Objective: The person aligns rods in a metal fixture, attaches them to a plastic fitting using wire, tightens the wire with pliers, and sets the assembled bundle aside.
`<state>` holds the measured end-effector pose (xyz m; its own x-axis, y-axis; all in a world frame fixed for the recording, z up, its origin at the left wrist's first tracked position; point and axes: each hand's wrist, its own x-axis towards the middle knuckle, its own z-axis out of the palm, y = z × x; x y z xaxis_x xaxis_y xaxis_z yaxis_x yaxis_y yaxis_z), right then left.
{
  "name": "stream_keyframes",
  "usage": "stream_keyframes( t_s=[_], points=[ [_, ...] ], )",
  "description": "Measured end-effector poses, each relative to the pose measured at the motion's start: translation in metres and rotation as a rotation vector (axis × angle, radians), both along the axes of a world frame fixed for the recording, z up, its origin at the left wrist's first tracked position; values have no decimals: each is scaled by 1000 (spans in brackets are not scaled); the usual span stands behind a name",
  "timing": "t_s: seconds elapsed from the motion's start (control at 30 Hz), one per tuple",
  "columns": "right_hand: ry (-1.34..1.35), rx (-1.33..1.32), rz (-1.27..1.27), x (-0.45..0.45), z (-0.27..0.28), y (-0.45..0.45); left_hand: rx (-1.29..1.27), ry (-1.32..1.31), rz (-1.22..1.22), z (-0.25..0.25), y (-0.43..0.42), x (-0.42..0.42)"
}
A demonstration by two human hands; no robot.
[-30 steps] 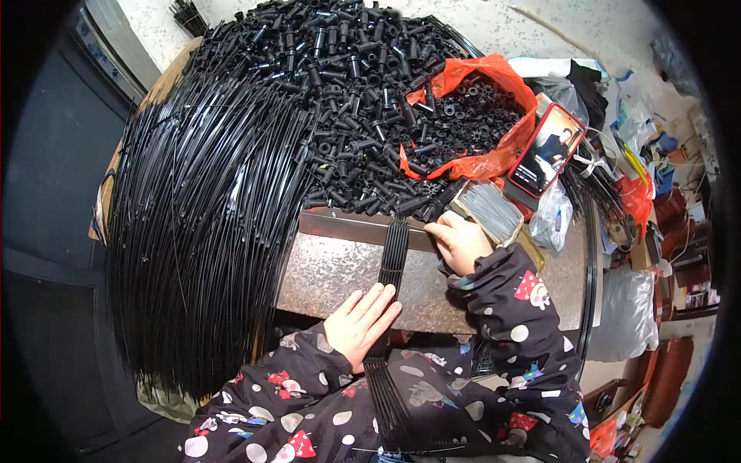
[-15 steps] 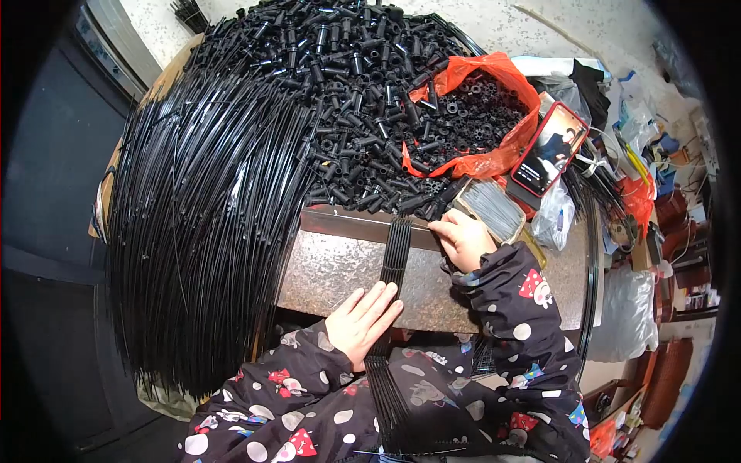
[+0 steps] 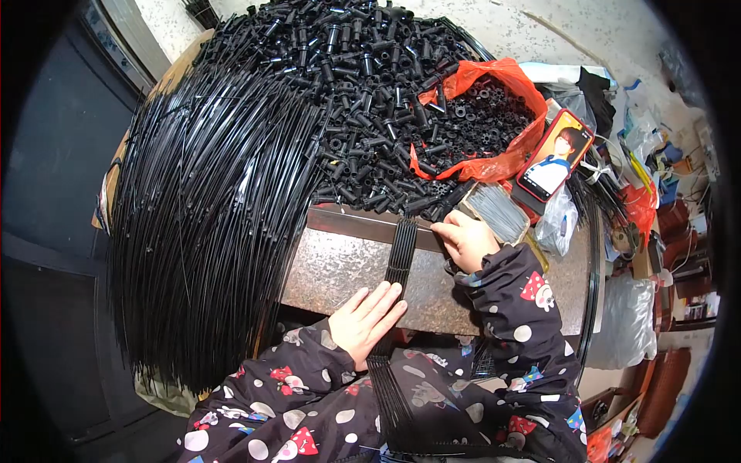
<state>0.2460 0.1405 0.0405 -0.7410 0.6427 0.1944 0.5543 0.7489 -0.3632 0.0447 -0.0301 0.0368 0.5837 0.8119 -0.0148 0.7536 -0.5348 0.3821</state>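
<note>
A flat row of thin black rods lies side by side across the stone-like table edge and runs down over my lap. My left hand rests flat on these rods with its fingers stretched out. Close to their upper ends, at the metal bar, my right hand has thumb and forefinger pinched together. Whatever is between those fingertips is too small or hidden to make out. Behind the bar rises a large heap of short black tubes.
Long black rods form a big pile at left. An open red plastic bag holds small black rings. A phone leans beside it, near a box of thin grey sticks and a clear plastic bag.
The view has shifted slightly, and the phone's picture is different. Both hands keep nearly the same pose and place on the rods and at the bar.
</note>
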Motion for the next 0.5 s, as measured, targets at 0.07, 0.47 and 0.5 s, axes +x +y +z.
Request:
stream_keyframes(
  t_s=[0.07,0.47,0.5],
  points=[
    [-13,-8,31,3,0,4,2,-9,1,-1,0,0],
    [87,-68,20,-1,2,4,-10,-65,44,-1,-1,1],
    [82,-70,28,0,3,4,-1,-75,50,-2,-2,1]
  ],
)
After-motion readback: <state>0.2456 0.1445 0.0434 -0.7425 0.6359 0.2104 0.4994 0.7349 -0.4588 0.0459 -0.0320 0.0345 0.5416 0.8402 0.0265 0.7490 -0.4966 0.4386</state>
